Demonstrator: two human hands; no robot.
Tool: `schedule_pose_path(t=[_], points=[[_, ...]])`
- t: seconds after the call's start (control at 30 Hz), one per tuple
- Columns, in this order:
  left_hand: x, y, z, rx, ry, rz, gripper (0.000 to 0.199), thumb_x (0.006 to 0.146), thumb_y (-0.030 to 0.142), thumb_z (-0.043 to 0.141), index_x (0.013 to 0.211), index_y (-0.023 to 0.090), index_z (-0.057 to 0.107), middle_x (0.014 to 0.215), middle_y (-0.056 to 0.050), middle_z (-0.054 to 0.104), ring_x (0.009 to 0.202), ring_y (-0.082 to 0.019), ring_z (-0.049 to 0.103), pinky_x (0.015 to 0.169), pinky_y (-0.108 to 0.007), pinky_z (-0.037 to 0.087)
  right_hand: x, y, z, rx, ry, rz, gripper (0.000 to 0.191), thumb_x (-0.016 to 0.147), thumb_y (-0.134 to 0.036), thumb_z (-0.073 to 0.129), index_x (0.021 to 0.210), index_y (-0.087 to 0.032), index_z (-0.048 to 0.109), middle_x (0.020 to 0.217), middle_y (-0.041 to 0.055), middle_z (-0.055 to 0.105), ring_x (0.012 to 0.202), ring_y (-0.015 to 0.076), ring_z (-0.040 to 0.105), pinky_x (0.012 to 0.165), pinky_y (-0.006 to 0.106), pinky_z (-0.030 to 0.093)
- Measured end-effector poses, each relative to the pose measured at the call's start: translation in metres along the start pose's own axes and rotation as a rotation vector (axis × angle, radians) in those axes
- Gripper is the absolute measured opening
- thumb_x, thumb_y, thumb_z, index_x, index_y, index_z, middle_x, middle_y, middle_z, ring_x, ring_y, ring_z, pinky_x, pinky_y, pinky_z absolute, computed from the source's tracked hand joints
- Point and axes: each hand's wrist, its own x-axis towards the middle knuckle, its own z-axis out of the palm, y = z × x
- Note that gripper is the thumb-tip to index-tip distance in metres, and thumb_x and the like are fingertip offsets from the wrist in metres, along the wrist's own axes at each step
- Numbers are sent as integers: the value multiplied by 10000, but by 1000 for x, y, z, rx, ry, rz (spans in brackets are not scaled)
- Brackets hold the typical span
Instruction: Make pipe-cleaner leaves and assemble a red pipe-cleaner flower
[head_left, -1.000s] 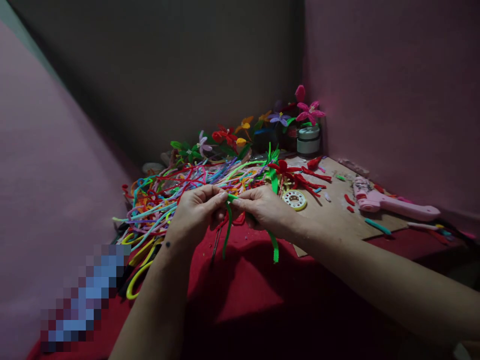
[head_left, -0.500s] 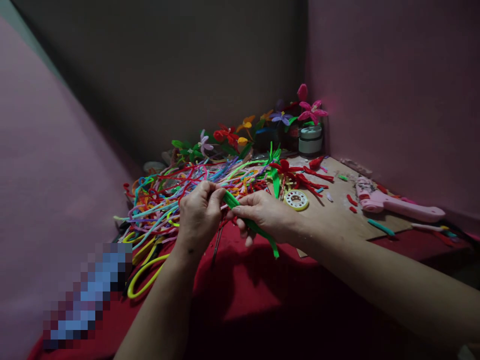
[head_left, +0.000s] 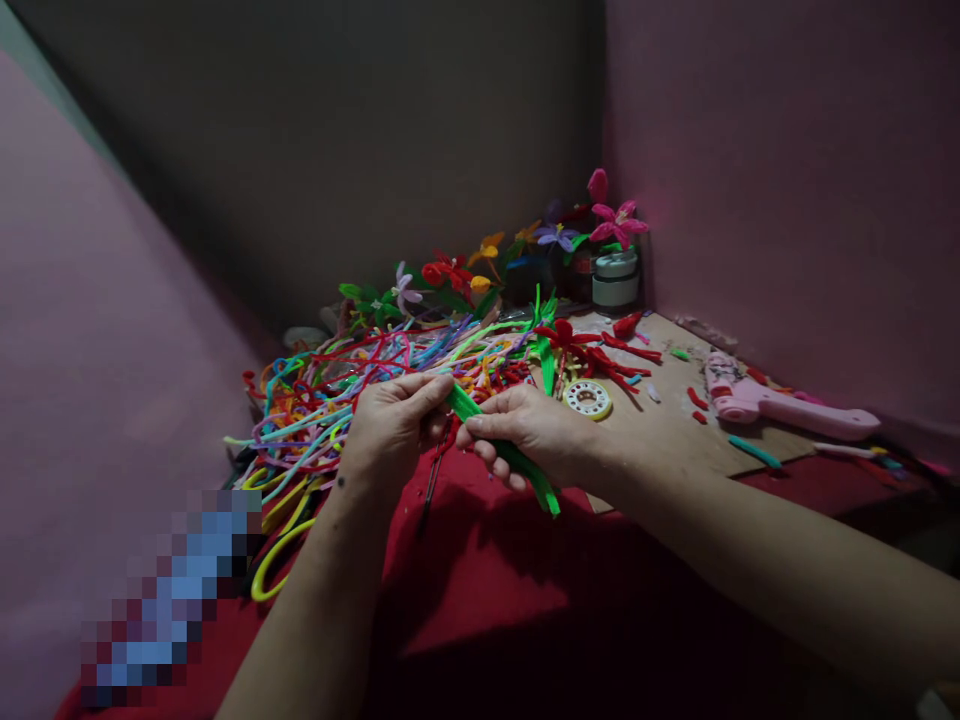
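A flat strip of green pipe cleaners is held between both hands above the red cloth. My left hand pinches its upper left end with thumb and fingertips. Around its middle, my right hand is closed, thumb on top, and the lower end sticks out below the palm. Behind my hands lies a heap of many-coloured pipe cleaners. Beyond my right hand are a green pipe-cleaner bundle and red pipe-cleaner pieces.
A white and yellow spool lies on the brown board, with a pink glue gun on the right. Finished pipe-cleaner flowers stand along the back, near a grey jar. Yellow-handled scissors rest at left on the red cloth.
The fingers of my left hand have stretched out and its wrist has shifted slightly left. My right hand keeps its hold on the green strip, its fingers curled a little differently beneath.
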Motion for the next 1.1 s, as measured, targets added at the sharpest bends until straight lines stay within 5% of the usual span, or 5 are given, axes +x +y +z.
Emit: schedule_pose_path(t=[0.2,0.43,0.7,0.9,1.1], points=[[-1,2,7,161,236,103,211,693,285,595,553,137,538,357,44,414,305,-47,328,318,-161,232,2,6,1,32,-19,37,185,840,-174,409,735,-107,546,480,-59,429,321,35,420,286,138,340],[1,2,3,158,125,66,128,681,285,588,679,161,559,396,58,412,328,-58,327,333,-167,251,1,7,-5,10,-30,58,172,827,-168,431,724,-110,556,476,-53,449,331,40,423,286,140,348],[6,-5,-4,493,334,255,148,683,294,583,611,167,563,436,51,422,375,-56,327,348,-178,218,1,12,-8,-31,-80,123,182,831,-141,400,744,-96,554,515,9,573,384,93,533,344,197,456],[7,-6,1,-229,-35,-72,253,688,333,618,850,141,588,446,88,288,353,-31,240,349,-155,215,2,9,-10,35,-78,126,177,840,-136,393,752,-94,541,493,6,564,375,99,538,359,204,465],[10,-15,4,-329,-182,-99,215,710,308,620,646,125,526,430,82,297,335,-15,233,343,-149,212,2,7,-17,113,-159,113,164,826,-136,404,769,-89,550,510,15,576,397,108,550,375,222,477]])
